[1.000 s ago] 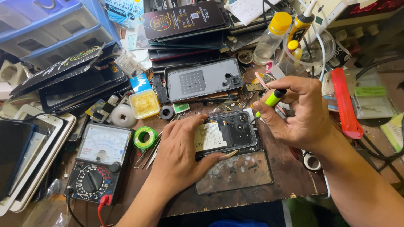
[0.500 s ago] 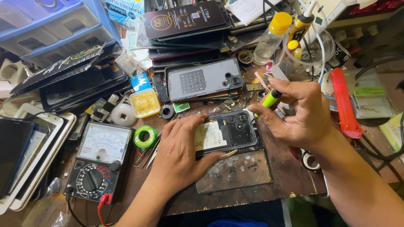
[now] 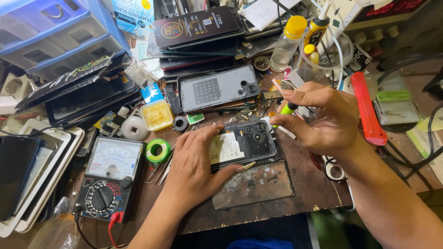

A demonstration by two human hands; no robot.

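Gripping a green-handled screwdriver point(image 3: 289, 109) in closed fingers, the right hand point(image 3: 323, 117) hovers at the upper right corner of an opened phone point(image 3: 244, 145). Left hand point(image 3: 196, 168) clamps that phone flat on the surface point(image 3: 314, 184), beside a multimeter point(image 3: 108, 177).

We are looking at an analogue multimeter point(image 3: 109, 180) lying at the left of the cluttered worktop point(image 3: 314, 184), with a green tape roll point(image 3: 157, 151) sitting just beside it. A grey phone back cover point(image 3: 218, 88) is lying behind, near a small tub of yellow paste point(image 3: 157, 114). A red utility knife point(image 3: 367, 108) is resting at the right, and a yellow-capped bottle point(image 3: 287, 42) is standing at the back, near stacked phones point(image 3: 198, 27).
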